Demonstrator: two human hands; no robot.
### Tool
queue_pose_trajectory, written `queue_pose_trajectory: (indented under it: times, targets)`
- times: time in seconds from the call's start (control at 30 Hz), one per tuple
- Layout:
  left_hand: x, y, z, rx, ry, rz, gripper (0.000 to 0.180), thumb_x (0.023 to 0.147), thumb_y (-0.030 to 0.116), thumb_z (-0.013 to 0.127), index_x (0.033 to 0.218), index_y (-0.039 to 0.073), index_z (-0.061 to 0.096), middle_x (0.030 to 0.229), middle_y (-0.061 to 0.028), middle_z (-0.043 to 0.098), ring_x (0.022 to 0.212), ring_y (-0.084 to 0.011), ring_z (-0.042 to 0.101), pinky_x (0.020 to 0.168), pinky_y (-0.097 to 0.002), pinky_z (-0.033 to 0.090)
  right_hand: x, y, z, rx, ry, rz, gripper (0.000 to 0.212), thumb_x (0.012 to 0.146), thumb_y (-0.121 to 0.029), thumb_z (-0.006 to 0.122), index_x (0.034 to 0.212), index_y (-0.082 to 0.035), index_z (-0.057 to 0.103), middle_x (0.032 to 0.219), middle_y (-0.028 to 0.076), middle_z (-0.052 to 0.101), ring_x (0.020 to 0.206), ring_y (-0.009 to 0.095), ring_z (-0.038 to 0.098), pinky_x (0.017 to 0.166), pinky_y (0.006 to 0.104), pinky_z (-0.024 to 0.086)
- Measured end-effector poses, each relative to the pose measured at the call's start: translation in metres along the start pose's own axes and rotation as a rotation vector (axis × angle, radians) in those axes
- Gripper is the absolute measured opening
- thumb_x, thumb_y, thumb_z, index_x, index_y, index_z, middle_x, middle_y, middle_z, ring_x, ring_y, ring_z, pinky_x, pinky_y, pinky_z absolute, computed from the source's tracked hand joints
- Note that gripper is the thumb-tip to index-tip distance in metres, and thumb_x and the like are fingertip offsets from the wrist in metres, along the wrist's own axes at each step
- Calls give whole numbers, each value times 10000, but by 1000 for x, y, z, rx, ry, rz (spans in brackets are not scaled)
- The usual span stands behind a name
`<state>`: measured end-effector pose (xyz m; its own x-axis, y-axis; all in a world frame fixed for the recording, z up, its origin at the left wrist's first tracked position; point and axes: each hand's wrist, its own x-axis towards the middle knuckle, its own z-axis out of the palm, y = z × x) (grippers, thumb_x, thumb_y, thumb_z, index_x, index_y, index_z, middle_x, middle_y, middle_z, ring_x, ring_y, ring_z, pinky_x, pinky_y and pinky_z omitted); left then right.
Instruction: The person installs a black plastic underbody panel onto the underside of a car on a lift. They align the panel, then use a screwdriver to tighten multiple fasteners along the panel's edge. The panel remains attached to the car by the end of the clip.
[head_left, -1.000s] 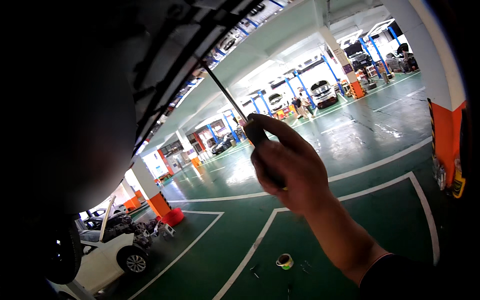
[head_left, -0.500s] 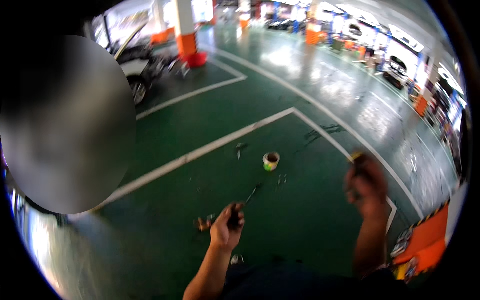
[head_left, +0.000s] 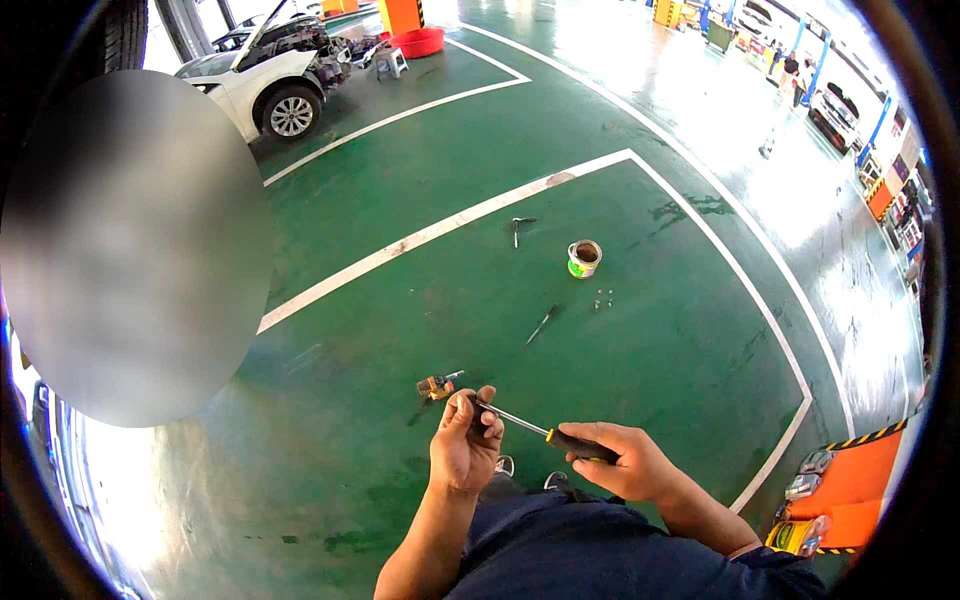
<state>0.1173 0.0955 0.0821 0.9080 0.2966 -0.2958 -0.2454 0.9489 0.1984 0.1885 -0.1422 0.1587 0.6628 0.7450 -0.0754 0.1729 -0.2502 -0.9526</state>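
Note:
My right hand (head_left: 622,462) grips the black handle of a screwdriver (head_left: 548,433), whose metal shaft points left. My left hand (head_left: 466,445) is curled around the tip of that shaft, fingers closed on it. Just beyond my left hand, a small yellow and black tool (head_left: 438,385) lies on the green floor (head_left: 400,330). My shoes show below my hands.
A small open tin can (head_left: 584,258) stands on the floor ahead, with a dark tool (head_left: 541,324), a few small bolts (head_left: 602,297) and another metal tool (head_left: 518,228) nearby. White lines mark the bay. A white car (head_left: 268,80) with its front open is parked far left. An orange barrier (head_left: 850,490) is at right.
My view has swung down from the hall's ceiling to the floor. My right hand, raised high with the screwdriver before, is now low, and my left hand has closed on the shaft tip.

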Motion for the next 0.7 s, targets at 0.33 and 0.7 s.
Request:
queue_pose_trajectory:
  times: [0.33,0.7]
  targets:
    - [36,44,-25,288,210,-190,156,1009,129,619,1150,65,601,1067,-142,684,801,-205,634,670,-302,534,37,24,22,-157,111,-68,369,878,-71,729,1247,-87,725,903,113,723,791,219,702,719,331,543]
    - [121,100,5,541,58,-359,168,1025,200,636,1078,43,665,878,-93,696,732,-210,656,664,-326,551,110,50,32,408,147,192,402,898,-162,690,1275,-24,683,1006,85,745,822,202,691,734,348,558]
